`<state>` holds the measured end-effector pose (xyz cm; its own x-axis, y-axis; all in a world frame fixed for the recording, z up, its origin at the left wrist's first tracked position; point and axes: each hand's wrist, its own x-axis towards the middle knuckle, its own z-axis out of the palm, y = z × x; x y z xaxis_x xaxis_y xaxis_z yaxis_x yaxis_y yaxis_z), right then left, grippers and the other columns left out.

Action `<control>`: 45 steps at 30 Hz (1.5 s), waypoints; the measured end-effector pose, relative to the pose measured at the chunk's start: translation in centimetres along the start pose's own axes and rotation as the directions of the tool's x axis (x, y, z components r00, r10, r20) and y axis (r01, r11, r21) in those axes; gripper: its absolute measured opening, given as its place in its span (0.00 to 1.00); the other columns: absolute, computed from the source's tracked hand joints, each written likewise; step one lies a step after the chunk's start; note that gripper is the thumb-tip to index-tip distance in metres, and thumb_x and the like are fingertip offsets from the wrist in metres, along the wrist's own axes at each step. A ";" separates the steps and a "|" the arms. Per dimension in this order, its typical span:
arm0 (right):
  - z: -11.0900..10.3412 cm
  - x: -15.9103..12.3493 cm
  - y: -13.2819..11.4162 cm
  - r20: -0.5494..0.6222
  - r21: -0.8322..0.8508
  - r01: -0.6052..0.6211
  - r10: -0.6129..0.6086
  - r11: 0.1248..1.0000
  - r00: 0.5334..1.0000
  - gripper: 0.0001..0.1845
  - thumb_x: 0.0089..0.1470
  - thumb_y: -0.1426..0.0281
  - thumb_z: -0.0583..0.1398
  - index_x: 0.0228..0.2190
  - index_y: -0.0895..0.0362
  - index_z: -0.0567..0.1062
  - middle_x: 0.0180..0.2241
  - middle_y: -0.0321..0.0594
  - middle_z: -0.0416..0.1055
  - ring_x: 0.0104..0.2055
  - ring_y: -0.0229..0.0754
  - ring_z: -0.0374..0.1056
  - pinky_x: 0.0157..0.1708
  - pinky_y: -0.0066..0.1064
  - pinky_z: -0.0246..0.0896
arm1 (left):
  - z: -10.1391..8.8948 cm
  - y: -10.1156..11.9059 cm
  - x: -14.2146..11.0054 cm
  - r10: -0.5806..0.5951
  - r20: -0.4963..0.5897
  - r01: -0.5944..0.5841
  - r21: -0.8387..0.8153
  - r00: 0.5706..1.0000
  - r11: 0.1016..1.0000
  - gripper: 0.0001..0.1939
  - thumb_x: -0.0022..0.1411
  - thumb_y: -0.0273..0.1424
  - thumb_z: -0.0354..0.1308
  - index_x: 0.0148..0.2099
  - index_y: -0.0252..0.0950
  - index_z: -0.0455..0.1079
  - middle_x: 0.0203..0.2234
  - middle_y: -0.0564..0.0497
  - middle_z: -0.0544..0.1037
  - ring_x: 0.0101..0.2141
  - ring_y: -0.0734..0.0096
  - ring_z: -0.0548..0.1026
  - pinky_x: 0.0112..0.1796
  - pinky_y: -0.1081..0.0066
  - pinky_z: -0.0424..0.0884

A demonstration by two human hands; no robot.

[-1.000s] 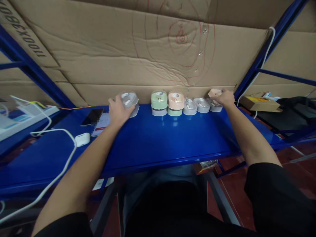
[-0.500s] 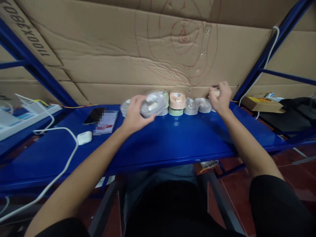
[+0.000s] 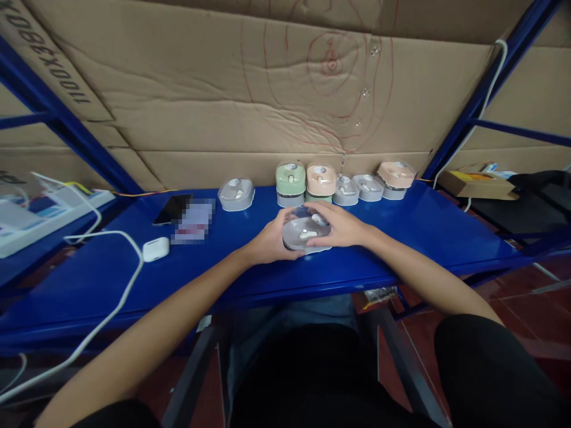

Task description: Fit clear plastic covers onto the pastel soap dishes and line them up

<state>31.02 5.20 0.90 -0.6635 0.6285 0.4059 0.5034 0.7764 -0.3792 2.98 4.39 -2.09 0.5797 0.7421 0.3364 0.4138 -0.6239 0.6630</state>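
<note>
Both my hands hold a grey rounded plastic container (image 3: 307, 233) low on the blue metal shelf (image 3: 401, 238), my left hand (image 3: 270, 239) on its left end and my right hand (image 3: 335, 224) across its top. A matching grey container (image 3: 236, 194) stands alone further left. Behind my hands is a row of similar containers: a green one on grey (image 3: 290, 176), a peach one on green (image 3: 320, 178), two small grey ones (image 3: 345, 191) (image 3: 368, 188), and a peach one on grey (image 3: 396, 174).
A black phone (image 3: 173, 209), a blurred card (image 3: 194, 221) and white earbuds case (image 3: 156, 249) lie left on the shelf, with a white cable (image 3: 107, 285) trailing off its edge. Cardboard sheets (image 3: 250, 101) line the back. A cardboard box (image 3: 477, 185) sits to the right.
The grey container has come down and toward me, and both hands now hold it. My right hand has let go of the peach-topped container at the right end of the row.
</note>
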 end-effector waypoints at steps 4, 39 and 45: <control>-3.3 -1.2 2.9 -0.102 0.005 -0.194 0.193 0.981 0.976 0.52 0.60 0.34 0.66 0.72 0.53 0.71 0.66 0.57 0.77 0.64 0.70 0.76 0.65 0.66 0.70 | -0.7 0.1 -0.2 0.047 0.083 -0.057 0.128 0.995 0.990 0.42 0.59 0.45 0.76 0.72 0.42 0.72 0.68 0.38 0.74 0.69 0.39 0.74 0.71 0.40 0.69; -7.5 -2.6 5.3 -0.124 -0.138 -0.384 0.368 0.913 0.921 0.53 0.50 0.40 0.75 0.67 0.58 0.77 0.57 0.58 0.82 0.57 0.67 0.80 0.60 0.63 0.75 | -1.7 1.5 -0.6 0.045 0.058 -0.054 0.174 0.997 0.983 0.22 0.61 0.48 0.75 0.53 0.45 0.81 0.65 0.43 0.75 0.63 0.44 0.78 0.69 0.43 0.71; -6.7 -2.1 3.8 -0.219 -0.083 -0.251 0.228 0.964 0.949 0.53 0.51 0.39 0.75 0.67 0.56 0.78 0.59 0.57 0.81 0.58 0.68 0.78 0.61 0.65 0.73 | -1.0 1.3 -0.6 0.028 0.072 -0.042 0.199 0.997 0.979 0.32 0.59 0.47 0.75 0.62 0.43 0.76 0.68 0.40 0.74 0.68 0.39 0.75 0.71 0.42 0.69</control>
<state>38.02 7.19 4.14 -0.3933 0.7837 0.4808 0.6982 0.5949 -0.3984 2.48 3.40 -0.71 0.6404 0.7046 0.3056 0.5208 -0.6908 0.5015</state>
